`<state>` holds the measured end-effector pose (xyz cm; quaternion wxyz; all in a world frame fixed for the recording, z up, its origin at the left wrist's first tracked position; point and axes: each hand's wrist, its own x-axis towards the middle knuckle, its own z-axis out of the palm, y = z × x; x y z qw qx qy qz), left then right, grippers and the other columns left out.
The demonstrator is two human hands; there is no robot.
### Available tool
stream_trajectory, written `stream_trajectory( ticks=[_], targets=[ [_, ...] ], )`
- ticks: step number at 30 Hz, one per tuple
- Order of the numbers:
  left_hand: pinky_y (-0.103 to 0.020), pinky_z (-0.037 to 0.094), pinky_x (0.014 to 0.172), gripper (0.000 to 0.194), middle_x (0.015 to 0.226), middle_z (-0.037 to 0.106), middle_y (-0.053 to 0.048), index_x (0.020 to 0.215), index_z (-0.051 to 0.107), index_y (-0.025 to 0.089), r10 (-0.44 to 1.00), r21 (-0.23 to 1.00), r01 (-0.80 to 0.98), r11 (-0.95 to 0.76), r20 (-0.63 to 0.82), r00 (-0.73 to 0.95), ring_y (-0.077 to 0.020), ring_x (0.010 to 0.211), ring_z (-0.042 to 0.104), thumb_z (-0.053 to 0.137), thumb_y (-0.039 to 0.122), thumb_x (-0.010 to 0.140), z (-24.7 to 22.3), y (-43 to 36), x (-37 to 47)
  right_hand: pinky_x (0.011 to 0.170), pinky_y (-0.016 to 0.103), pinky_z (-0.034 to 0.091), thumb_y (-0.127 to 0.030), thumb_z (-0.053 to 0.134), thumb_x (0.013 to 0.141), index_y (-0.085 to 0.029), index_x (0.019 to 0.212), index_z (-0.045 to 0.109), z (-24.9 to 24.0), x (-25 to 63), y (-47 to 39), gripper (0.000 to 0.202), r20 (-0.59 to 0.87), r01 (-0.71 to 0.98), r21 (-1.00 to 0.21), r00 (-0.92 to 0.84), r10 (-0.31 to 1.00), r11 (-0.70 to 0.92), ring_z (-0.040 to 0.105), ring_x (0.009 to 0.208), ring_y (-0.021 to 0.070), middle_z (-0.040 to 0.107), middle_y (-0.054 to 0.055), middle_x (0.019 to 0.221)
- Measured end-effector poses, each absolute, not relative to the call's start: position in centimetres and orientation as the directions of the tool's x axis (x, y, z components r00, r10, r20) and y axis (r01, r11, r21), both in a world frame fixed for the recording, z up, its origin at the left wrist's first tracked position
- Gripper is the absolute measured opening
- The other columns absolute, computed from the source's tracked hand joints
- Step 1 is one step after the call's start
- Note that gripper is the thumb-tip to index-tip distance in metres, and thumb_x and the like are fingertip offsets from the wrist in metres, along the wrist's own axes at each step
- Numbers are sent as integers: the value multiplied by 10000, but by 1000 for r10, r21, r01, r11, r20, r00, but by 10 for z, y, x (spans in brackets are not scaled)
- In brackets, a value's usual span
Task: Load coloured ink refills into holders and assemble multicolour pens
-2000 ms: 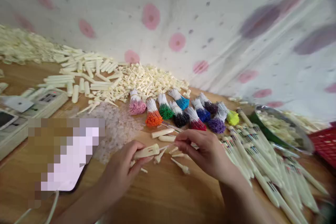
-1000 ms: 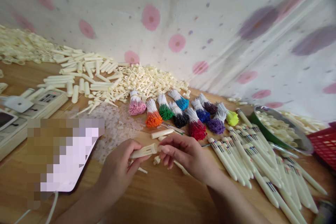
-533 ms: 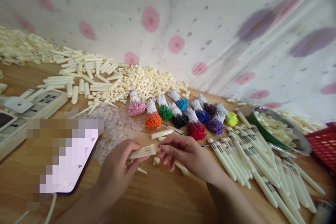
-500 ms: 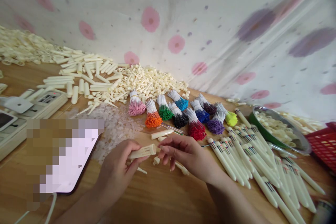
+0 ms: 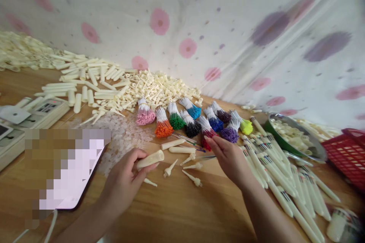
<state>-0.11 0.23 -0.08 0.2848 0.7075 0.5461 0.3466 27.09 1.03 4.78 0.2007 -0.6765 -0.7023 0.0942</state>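
My left hand (image 5: 125, 176) is closed around a cream pen barrel section (image 5: 152, 158), its hollow end pointing right. At the bundle of red-ended pen refills (image 5: 204, 123), my right hand (image 5: 229, 157) pinches at the red tips; its fingers partly hide them. Pink (image 5: 146, 117), orange (image 5: 163, 127), green (image 5: 176, 120) and other coloured refill bundles stand around it. Between my hands lie cream cone-shaped pen tips (image 5: 170, 168) and two smooth cream tubes (image 5: 172, 144). A few loose refills (image 5: 186, 139) lie behind them.
A phone (image 5: 76, 182) with a cable and a power strip (image 5: 34, 121) are at left. Cream parts (image 5: 162, 87) and clear small pieces (image 5: 125, 133) are heaped behind. Multicolour pens (image 5: 285, 182), a metal bowl (image 5: 319, 155) and a red basket (image 5: 345, 155) stand right.
My right hand has moved away from the barrel section, right and up to the red refills. My left hand still holds the section, now slightly lower and turned. The view has shifted a little.
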Motion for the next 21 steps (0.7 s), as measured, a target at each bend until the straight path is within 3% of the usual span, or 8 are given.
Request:
stream_trajectory(
  ticks=[3,6,9,15,21],
  targets=[
    [-191,471,508,141,730,629,37,791,522,240,969,776,580,-247,192,156,-136,635,600,582,368,786,-1,2,-2,485,221,331,-393,389,903,-197,599,455,44,296,0,368,130,942,-325,-41,991,81,453,487,119,484,-15,530],
    [-184,467,508,147,737,625,41,790,525,236,973,796,560,-228,169,157,-128,631,593,589,368,780,-1,1,-2,673,280,441,-293,462,882,-199,884,577,38,313,-7,149,57,915,-304,-259,964,264,572,774,182,621,53,841],
    [-184,470,516,140,744,618,38,783,532,233,977,843,502,-193,118,177,-129,646,590,585,363,782,0,0,-1,835,364,439,-222,523,846,-227,1078,560,27,318,-6,235,14,879,-282,-396,918,384,522,1002,224,587,87,1063],
    [-226,492,608,77,750,603,14,764,549,229,970,946,273,-174,118,212,-153,717,594,615,226,725,7,1,2,795,366,462,-197,501,857,-193,896,611,10,315,3,117,19,870,-222,-447,894,440,535,904,220,595,95,951],
    [-267,474,646,152,742,578,-8,725,515,222,954,969,65,-237,220,202,-162,731,580,575,93,669,6,3,0,760,368,476,-166,449,868,-182,903,611,2,317,4,167,52,862,-139,-485,873,487,571,872,227,634,98,907]
  ],
)
